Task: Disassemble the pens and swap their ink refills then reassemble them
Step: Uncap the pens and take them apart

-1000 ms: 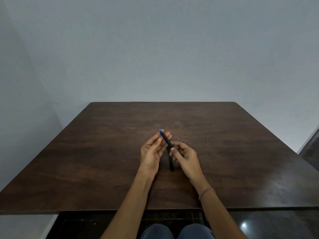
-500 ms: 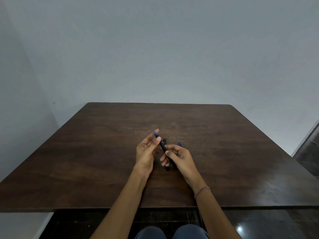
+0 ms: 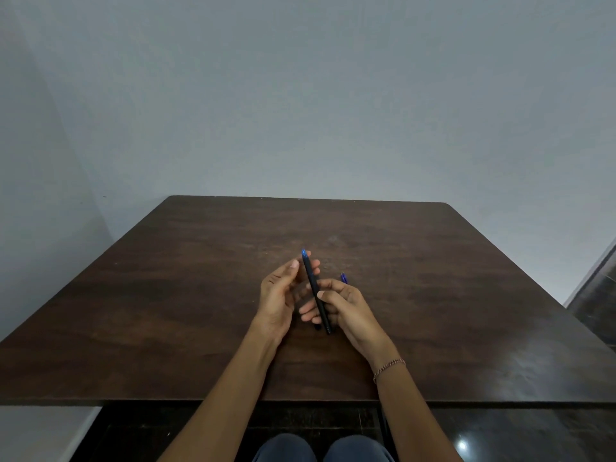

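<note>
A black pen [image 3: 312, 284] with a blue end points away from me, tilted up over the middle of the dark wooden table [image 3: 166, 295]. My right hand [image 3: 346, 311] grips its lower half, thumb pressed on the barrel. My left hand [image 3: 280, 295] is at the pen's upper end with its fingers behind the barrel and the thumb slightly apart from it. The blue tip of a second pen [image 3: 344, 278] shows just beyond my right knuckles. A dark end [image 3: 317, 327] pokes out under my right fingers; the rest is hidden.
A grey wall rises behind the table's far edge. Its near edge [image 3: 233, 402] runs above my knees [image 3: 320, 448]. Dark glossy floor [image 3: 593, 295] shows at the right. A bracelet [image 3: 388, 367] sits on my right wrist.
The pen has swung more upright and its blue end now points further away. My left thumb has come off the barrel. The right hand has taken a fuller grip lower down.
</note>
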Motion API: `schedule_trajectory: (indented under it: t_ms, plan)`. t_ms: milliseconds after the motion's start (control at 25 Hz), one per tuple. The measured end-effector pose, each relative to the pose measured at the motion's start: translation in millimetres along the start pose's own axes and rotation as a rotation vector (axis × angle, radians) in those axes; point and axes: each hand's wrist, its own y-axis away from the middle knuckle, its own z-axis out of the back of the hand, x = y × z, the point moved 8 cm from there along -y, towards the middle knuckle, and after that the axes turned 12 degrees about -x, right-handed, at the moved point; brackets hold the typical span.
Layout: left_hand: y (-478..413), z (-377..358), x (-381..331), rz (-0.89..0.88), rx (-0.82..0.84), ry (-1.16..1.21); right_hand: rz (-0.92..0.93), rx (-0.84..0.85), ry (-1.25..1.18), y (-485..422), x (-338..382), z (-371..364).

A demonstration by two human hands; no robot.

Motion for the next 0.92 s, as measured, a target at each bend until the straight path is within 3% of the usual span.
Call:
schedule_trajectory:
  t_ms: [360,680,920]
  plan:
    - [0,-2,1,0.008,0.065,0.067,-0.034,0.078,-0.029,3,-2,-4]
    - [3,-4,6,0.135,0.109,0.150,-0.026,0.070,-0.016,5,-1,-4]
    - [1,0,-5,0.005,0.050,0.077,-0.035,0.059,0.006,4,-1,-3]
